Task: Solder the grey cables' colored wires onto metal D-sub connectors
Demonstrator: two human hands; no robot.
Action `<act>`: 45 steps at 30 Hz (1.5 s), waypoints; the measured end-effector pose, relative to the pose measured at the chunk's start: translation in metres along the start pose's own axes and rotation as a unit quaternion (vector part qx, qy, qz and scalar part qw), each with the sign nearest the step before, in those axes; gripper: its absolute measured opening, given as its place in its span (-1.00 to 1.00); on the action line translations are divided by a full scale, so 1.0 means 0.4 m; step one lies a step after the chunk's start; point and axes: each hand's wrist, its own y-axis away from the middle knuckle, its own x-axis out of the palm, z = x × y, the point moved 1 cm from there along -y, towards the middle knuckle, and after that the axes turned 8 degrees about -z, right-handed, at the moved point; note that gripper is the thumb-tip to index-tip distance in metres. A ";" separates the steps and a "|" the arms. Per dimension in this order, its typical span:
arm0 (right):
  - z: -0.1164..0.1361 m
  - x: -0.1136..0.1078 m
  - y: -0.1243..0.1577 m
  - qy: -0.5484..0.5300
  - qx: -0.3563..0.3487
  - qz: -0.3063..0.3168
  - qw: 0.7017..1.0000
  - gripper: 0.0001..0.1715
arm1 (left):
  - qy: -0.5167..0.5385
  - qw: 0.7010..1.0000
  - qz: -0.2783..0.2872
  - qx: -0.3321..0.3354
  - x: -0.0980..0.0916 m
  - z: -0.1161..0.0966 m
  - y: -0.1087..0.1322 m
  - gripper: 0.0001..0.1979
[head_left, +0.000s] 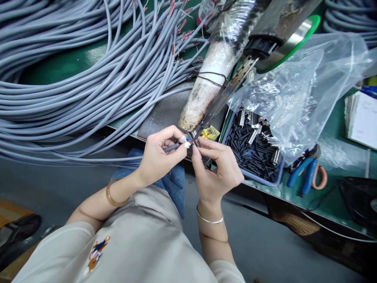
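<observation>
Green tabletop (350, 161) runs across the view, its near edge slanting down toward the right, with grey floor (253, 239) open below it. At that edge, roughly in the middle, both hands work close together, fingertips nearly meeting. The left hand (160, 151) has its thumb and forefinger brought together on the stripped end of a grey cable (171, 147), the other fingers curled in. The right hand (219, 167) pinches a small connector (193, 138) between thumb and forefinger, its remaining fingers loosely bent. Thin coloured wires show between them, though the fingertips hide the exact joint.

Room is tight ahead: the lower end of a white wrapped tube (209, 74) comes down just beyond the fingers, with a perforated metal strip (235, 84) slanting beside it. To the left, a thick bundle of grey cables (88, 104) spreads over the tabletop and hangs past its edge. To the right, a blue tray (278, 179) of black sleeves (250, 159) and connectors sits close to the near edge, a clear plastic bag (321, 90) slumped onto its far side. Farther right lie blue-handled pliers (309, 175). The freest space is toward the body, between the forearms.
</observation>
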 end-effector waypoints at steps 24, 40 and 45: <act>-0.010 -0.016 0.017 -0.002 -0.018 0.015 1.000 -0.77 | 0.055 0.998 0.026 -0.033 -0.006 0.016 0.000 -0.89; -0.003 -0.010 0.012 0.006 -0.043 -0.016 0.999 -0.76 | 0.086 0.995 0.012 -0.049 -0.005 0.001 -0.008 -0.85; -0.007 -0.021 0.019 -0.073 0.074 0.032 0.994 -0.83 | 0.103 0.983 0.042 -0.144 -0.019 0.010 -0.008 -0.73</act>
